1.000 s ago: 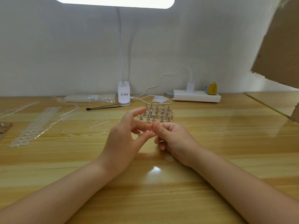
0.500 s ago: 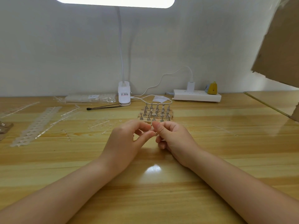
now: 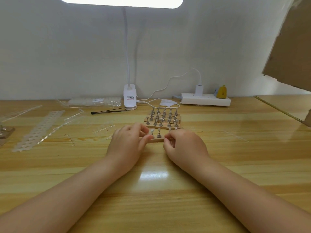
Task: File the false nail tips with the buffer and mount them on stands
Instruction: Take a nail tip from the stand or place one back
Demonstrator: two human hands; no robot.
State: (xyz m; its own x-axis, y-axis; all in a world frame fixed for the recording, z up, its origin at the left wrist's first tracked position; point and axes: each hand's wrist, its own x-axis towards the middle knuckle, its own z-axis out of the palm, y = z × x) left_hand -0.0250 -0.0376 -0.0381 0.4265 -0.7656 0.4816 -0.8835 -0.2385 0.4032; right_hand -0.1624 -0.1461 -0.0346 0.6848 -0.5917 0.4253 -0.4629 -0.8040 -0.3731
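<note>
A front wooden strip (image 3: 157, 140) with small metal stands lies between my hands. Its leftmost stand (image 3: 152, 135) carries a clear nail tip on top; the stand beside it (image 3: 159, 134) is bare. My left hand (image 3: 127, 143) has its fingers curled, its thumb against the strip's left end right beside that stand. My right hand (image 3: 184, 146) curls its fingertips round the strip's right end and hides the stands there. Several more strips of stands (image 3: 163, 117) sit just behind. No buffer shows.
Clear nail-tip sprues and a perforated strip (image 3: 39, 128) lie at the left, with a bag of tips (image 3: 95, 101) behind. A lamp base (image 3: 129, 99), a black tool (image 3: 107, 111), a cable and a power strip (image 3: 205, 99) line the wall. Cardboard (image 3: 289, 47) hangs at the upper right.
My hands, pinched together on something small in front of the stands, have moved apart. The front strip now shows between them, with a nail tip on its leftmost stand.
</note>
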